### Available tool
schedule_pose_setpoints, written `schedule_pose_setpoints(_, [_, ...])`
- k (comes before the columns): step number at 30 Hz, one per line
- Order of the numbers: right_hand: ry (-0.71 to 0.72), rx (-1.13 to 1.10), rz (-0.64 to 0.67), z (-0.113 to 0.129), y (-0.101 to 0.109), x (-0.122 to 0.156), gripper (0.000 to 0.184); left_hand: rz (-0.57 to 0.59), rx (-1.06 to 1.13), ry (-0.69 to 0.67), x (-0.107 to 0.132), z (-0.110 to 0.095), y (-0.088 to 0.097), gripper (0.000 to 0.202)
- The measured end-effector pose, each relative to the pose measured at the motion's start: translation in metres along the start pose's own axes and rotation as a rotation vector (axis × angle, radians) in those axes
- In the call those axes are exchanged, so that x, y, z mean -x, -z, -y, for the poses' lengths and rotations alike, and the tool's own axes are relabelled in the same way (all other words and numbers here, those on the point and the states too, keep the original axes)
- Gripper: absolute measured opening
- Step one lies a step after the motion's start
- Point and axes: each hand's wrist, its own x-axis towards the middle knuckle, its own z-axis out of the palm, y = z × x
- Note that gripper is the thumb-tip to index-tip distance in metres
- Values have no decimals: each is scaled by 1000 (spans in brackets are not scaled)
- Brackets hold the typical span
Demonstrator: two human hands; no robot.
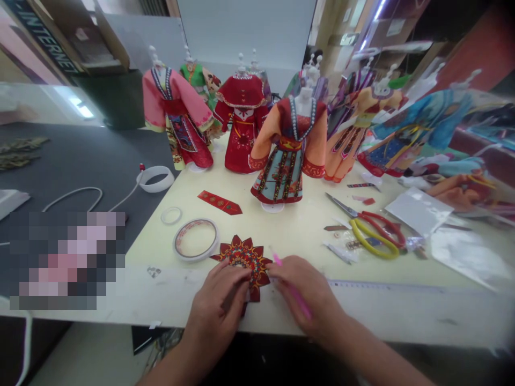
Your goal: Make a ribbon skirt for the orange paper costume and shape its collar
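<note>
A red and gold flower-shaped paper collar point(244, 257) lies at the front edge of the pale table point(293, 230). My left hand point(219, 306) pinches its lower left part, fingers closed on the paper. My right hand point(303, 295) grips a thin pink tool point(290, 287) like a pen, its tip beside the collar's right edge. Behind stand several small mannequins in paper robes; the nearest wears orange sleeves and a teal skirt point(287, 153).
A tape roll point(196, 239) lies left of the collar, with a smaller ring point(171, 215) and a white roll point(155, 178) beyond. A red strip point(219, 202), yellow and red scissors point(372, 225), plastic bags point(454, 241) and a ruler point(386, 287) are to the right.
</note>
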Motion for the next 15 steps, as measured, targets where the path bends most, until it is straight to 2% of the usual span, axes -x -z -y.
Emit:
schedule_pose_setpoints(2, [183,261,129,0,-6,4,25,-5,12,21,3,1,1,19])
schedule_pose_setpoints(4, [243,431,196,-3,-8,6,26,-8,27,43,5,2,2,19])
schedule_pose_setpoints(6, [270,533,189,-7,-7,6,28,-15,46,74,7,3,4,19])
schedule_pose_setpoints(10, [285,577,138,-13,-3,0,30,-23,64,129,12,5,8,20])
schedule_pose_setpoints(15, [189,564,73,-8,-9,-11,20,-10,94,143,17,9,11,21])
